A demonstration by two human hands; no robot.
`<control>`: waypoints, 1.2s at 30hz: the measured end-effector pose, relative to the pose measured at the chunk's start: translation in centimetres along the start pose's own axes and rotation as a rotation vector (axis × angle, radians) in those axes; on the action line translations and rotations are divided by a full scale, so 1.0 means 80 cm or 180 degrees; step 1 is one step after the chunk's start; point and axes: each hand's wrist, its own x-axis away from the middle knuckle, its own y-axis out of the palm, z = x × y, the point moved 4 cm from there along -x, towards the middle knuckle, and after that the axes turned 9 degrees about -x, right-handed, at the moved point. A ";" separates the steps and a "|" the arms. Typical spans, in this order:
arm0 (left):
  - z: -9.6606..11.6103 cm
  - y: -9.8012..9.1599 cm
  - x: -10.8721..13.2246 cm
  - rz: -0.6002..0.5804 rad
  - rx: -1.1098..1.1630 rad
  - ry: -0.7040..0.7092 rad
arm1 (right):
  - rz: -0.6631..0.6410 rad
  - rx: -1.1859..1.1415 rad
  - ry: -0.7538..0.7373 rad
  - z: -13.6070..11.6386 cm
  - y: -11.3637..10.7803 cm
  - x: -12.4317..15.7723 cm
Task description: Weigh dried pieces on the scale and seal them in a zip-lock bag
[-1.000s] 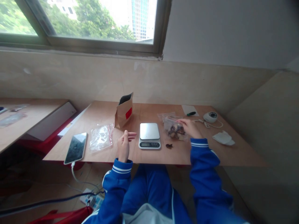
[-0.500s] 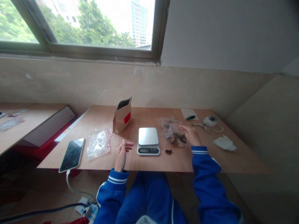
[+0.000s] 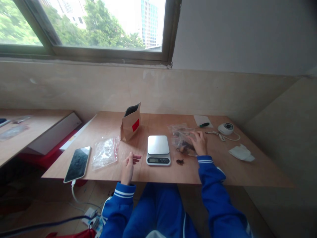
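My right hand [image 3: 200, 142] is over a clear zip bag [image 3: 184, 141], its fingers curled at the bag's upper edge and seeming to pinch the plastic. Brown dried pieces [image 3: 186, 148], perhaps mushroom, lie in the bag, partly behind the hand. One loose dark piece [image 3: 180, 162] rests on the table in front of the bag. Left of that stands a digital kitchen scale [image 3: 158, 150] with a bare steel plate. My left hand [image 3: 128, 165] hovers at the scale's left, holding nothing, fingers loosely stretched toward it.
A brown paper pouch [image 3: 131, 124] stands with its top open behind the left hand. Flat clear bags [image 3: 105, 152] and a cabled phone [image 3: 78, 164] lie left. On the right are a green-handled tool [image 3: 204, 125] on paper, a white camera [image 3: 225, 129] and a crumpled white tissue [image 3: 241, 153].
My right hand has moved slightly left and over the zip bag, its fingers now bent down at the upper edge. The left hand has hardly moved.
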 end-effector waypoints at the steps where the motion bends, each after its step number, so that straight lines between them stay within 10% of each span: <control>1: -0.001 -0.001 -0.001 0.0032 -0.0007 -0.0001 | 0.0046 -0.0111 -0.0065 -0.006 -0.002 0.007; 19: -0.019 -0.002 -0.006 -0.0152 -0.0053 -0.0150 | -0.1388 -0.1211 -0.0152 -0.016 0.021 0.076; 27: -0.023 -0.002 -0.007 -0.0158 0.0007 -0.0208 | -0.1489 -0.0320 -0.0094 -0.003 0.060 0.062; 36: -0.039 -0.012 -0.017 0.0320 0.0017 -0.0172 | -0.0474 -0.0227 -0.0306 -0.060 0.018 0.099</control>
